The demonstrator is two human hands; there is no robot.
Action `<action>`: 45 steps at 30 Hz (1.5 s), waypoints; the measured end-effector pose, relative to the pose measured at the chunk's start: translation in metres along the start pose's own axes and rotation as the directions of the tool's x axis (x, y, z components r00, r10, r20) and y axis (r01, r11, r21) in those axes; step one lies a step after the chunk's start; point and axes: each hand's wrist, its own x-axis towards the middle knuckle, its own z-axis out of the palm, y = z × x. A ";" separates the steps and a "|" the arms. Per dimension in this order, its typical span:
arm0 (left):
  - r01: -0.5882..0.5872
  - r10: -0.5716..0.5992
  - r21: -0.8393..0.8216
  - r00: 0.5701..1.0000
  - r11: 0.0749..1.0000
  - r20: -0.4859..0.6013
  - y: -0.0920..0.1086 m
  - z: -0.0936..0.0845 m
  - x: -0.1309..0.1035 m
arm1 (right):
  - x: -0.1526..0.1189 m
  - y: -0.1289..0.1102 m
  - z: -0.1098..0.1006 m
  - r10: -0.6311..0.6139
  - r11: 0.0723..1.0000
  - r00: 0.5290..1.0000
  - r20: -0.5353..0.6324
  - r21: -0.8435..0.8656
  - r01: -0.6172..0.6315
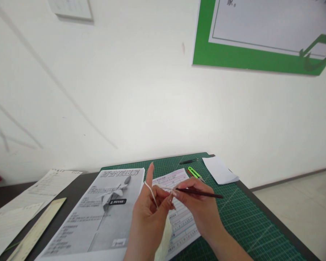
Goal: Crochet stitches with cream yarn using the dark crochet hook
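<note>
My right hand [197, 199] grips a crochet hook [206, 193] with a dark brown handle, its tip pointing left toward the other hand. White yarn [151, 193] loops around the raised index finger of my left hand [152, 214]. The thumb and other fingers of that hand pinch the yarn where the hook's tip meets it. Fingertips of both hands almost touch there, so the stitches are too small and covered to make out. Below the hands shows a pale cream piece [164, 241], partly hidden by my left hand; its kind is unclear.
A printed sheet with a flower picture [84, 217] lies left, a lined pattern sheet [183, 217] under the hands. On the green cutting mat [247, 214] are green-handled snips [194, 172], a dark slim tool [188, 161] and white paper [220, 170]. The wall [152, 90] stands behind.
</note>
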 end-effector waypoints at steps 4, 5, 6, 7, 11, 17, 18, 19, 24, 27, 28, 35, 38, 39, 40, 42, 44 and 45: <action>0.033 -0.033 -0.051 0.999 0.998 0.013 0.006 0.000 -0.003 | 0.003 0.003 -0.001 0.190 0.953 0.978 0.086 0.224 -0.205; 0.047 -0.046 -0.064 0.999 0.997 0.018 0.008 0.000 -0.003 | 0.004 0.004 -0.001 0.204 0.942 0.974 0.093 0.252 -0.222; 0.062 -0.060 -0.075 0.998 0.995 0.027 0.010 -0.001 -0.004 | 0.004 0.004 -0.001 0.214 0.933 0.972 0.096 0.273 -0.232; 0.076 -0.073 -0.083 0.997 0.994 0.041 0.012 -0.001 -0.003 | 0.004 0.003 -0.002 0.225 0.923 0.969 0.102 0.297 -0.246; 0.106 -0.097 -0.086 0.989 0.991 0.108 0.016 -0.005 -0.001 | 0.006 0.000 -0.003 0.264 0.882 0.954 0.144 0.365 -0.299; 0.069 -0.053 -0.065 0.973 0.996 0.224 0.014 -0.009 0.002 | 0.006 -0.001 -0.003 0.295 0.843 0.937 0.186 0.412 -0.347; 0.043 -0.031 -0.055 0.977 0.998 0.210 0.013 -0.009 0.002 | 0.005 0.000 -0.003 0.293 0.841 0.939 0.178 0.420 -0.342; 0.021 -0.013 -0.040 0.981 0.999 0.191 0.013 -0.008 0.001 | 0.005 0.000 -0.002 0.289 0.840 0.942 0.171 0.428 -0.335; -0.019 0.015 0.038 0.996 0.999 0.088 0.013 -0.007 0.000 | 0.004 0.000 -0.001 0.274 0.841 0.951 0.141 0.445 -0.308; -0.036 0.035 0.040 0.999 0.999 0.037 0.012 -0.007 0.001 | 0.003 0.000 0.000 0.278 0.838 0.950 0.143 0.448 -0.312; -0.041 0.040 0.044 0.999 0.998 0.024 0.011 -0.007 0.001 | 0.003 0.000 0.000 0.280 0.836 0.949 0.144 0.450 -0.315; -0.028 0.029 0.077 1.000 0.997 -0.009 0.008 -0.003 -0.002 | 0.001 0.002 0.002 0.272 0.835 0.953 0.133 0.460 -0.302; 0.024 -0.024 -0.014 0.999 1.000 0.029 0.011 -0.002 -0.002 | -0.001 0.003 0.003 0.269 0.839 0.952 0.144 0.451 -0.305; 0.058 -0.056 -0.051 0.997 0.997 0.049 0.013 -0.002 -0.001 | -0.001 0.003 0.003 0.272 0.838 0.950 0.154 0.447 -0.313; 0.097 -0.091 -0.088 0.993 0.991 0.072 0.014 -0.003 -0.001 | -0.001 0.003 0.002 0.279 0.836 0.946 0.167 0.444 -0.324; 0.170 -0.150 -0.162 0.980 0.972 0.128 0.016 -0.004 0.000 | -0.001 0.003 0.002 0.297 0.825 0.935 0.196 0.440 -0.354; 0.211 -0.169 -0.231 0.968 0.950 0.187 0.017 -0.005 0.001 | -0.001 0.003 0.001 0.317 0.808 0.921 0.225 0.444 -0.387; 0.216 -0.166 -0.252 0.964 0.943 0.207 0.018 -0.005 0.002 | -0.001 0.003 0.001 0.326 0.798 0.916 0.235 0.451 -0.400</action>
